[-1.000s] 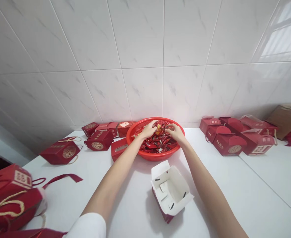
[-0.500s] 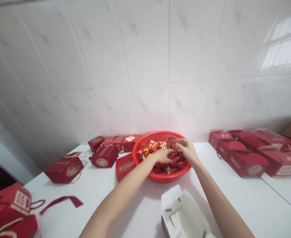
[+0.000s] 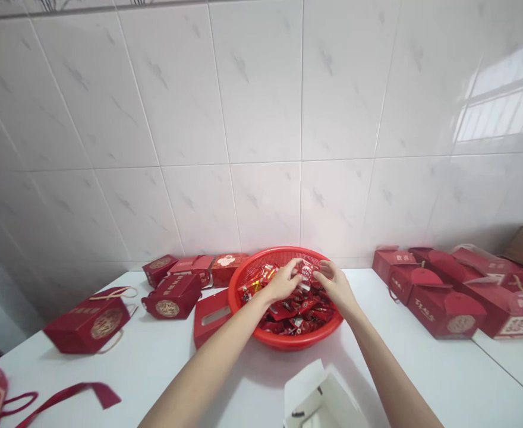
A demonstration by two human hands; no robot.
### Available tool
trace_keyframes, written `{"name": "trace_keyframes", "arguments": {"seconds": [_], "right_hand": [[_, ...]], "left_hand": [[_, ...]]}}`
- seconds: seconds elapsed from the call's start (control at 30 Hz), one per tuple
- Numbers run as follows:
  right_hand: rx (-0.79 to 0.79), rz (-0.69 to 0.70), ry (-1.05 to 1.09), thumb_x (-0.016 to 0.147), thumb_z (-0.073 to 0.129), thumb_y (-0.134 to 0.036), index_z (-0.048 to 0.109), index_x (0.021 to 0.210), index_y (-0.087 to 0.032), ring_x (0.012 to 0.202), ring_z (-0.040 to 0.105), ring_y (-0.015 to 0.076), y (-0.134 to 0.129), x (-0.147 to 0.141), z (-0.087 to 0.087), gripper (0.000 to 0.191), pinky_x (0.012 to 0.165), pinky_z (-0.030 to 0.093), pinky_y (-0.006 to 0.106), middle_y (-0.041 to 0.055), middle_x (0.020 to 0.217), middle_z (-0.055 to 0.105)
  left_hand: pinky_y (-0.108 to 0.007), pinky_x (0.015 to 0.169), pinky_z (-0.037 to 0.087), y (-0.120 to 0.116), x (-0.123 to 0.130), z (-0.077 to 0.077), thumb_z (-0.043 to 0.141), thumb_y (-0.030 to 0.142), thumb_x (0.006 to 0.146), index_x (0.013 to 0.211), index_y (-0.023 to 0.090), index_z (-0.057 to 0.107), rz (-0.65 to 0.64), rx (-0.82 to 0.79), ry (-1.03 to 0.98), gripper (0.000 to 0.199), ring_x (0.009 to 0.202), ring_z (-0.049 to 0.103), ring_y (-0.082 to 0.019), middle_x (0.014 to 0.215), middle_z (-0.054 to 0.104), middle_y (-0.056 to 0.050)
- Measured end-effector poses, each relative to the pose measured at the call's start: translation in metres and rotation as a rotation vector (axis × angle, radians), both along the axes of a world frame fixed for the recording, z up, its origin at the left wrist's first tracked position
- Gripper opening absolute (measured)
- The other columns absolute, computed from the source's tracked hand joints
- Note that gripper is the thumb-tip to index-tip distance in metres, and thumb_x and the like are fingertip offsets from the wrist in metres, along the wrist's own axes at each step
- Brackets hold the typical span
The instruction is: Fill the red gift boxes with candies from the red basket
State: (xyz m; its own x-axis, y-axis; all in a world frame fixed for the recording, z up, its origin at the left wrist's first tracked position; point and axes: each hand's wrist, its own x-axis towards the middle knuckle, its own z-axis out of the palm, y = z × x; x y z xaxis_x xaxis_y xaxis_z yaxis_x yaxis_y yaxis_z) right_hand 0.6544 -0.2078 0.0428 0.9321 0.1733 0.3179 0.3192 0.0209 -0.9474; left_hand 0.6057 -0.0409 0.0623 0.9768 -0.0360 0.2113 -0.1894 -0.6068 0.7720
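Note:
A red plastic basket holds many wrapped candies in red and gold wrappers. Over its far side, one red-and-white wrapped candy is pinched between my two hands. My left hand has its thumb and fingers closed at the candy's left edge. From the right, my right hand grips the other edge with curled fingers. In front of the basket stands an open box with a white inside, cut off by the bottom of the view.
Several red gift boxes crowd the right side. More dark red boxes stand at the left, one with a cord handle. A flat red piece with a slot lies against the basket. A red ribbon lies front left. Tiled wall behind.
Both hands have come up from among the candies and now hold one between them. The view has tilted upward, so the open box sits lower in the picture.

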Motion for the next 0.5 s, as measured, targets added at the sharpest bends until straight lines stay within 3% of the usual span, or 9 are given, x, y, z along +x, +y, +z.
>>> {"name": "trace_keyframes", "arguments": {"seconds": [0.2,0.27,0.37,0.43,0.5], "right_hand": [[-0.02,0.168,-0.007,0.069,0.073,-0.049,0.06,0.08,-0.022,0.087,0.071,0.0264,-0.0011,-0.0027,0.0031,0.032,0.078,0.056,0.039,0.0055,0.084,0.074],[0.048,0.115,0.008,0.067,0.075,-0.05,0.057,0.08,-0.023,0.083,0.07,0.0244,-0.0022,-0.0031,0.0041,0.035,0.077,0.055,0.037,0.0038,0.082,0.073],[0.103,0.073,0.035,0.066,0.076,-0.051,0.055,0.082,-0.023,0.08,0.07,0.0232,-0.0031,-0.0044,0.0054,0.038,0.075,0.056,0.037,0.002,0.078,0.072],[0.1,0.084,0.05,0.066,0.076,-0.051,0.054,0.083,-0.024,0.079,0.07,0.0236,-0.0037,-0.0064,0.0066,0.039,0.073,0.056,0.037,0.0018,0.077,0.071],[0.082,0.075,0.05,0.068,0.075,-0.051,0.055,0.086,-0.023,0.08,0.07,0.024,-0.0046,-0.0091,0.0081,0.038,0.073,0.056,0.037,0.0023,0.078,0.071]], "left_hand": [[-0.031,0.082,0.052,-0.0013,-0.0025,-0.0004,0.056,0.024,0.089,0.137,0.019,0.047,-0.085,-0.044,-0.021,0.049,0.087,0.067,-0.019,0.093,0.07,-0.004],[-0.03,0.078,0.052,-0.0006,-0.0041,-0.0025,0.065,0.029,0.083,0.13,0.018,0.054,-0.134,0.043,0.055,0.049,0.085,0.066,-0.02,0.091,0.07,-0.004],[-0.028,0.07,0.049,-0.0001,-0.0067,-0.0047,0.078,0.03,0.069,0.099,0.018,0.067,-0.261,0.305,0.221,0.035,0.078,0.064,-0.021,0.081,0.068,-0.001],[-0.027,0.067,0.047,-0.0005,-0.0075,-0.0044,0.074,0.024,0.07,0.084,0.018,0.068,-0.281,0.42,0.249,0.017,0.072,0.062,-0.02,0.073,0.065,0.001],[-0.027,0.067,0.046,-0.0009,-0.0074,-0.0022,0.065,0.02,0.076,0.08,0.017,0.067,-0.242,0.427,0.225,0.006,0.071,0.062,-0.019,0.071,0.064,0.001]]}}
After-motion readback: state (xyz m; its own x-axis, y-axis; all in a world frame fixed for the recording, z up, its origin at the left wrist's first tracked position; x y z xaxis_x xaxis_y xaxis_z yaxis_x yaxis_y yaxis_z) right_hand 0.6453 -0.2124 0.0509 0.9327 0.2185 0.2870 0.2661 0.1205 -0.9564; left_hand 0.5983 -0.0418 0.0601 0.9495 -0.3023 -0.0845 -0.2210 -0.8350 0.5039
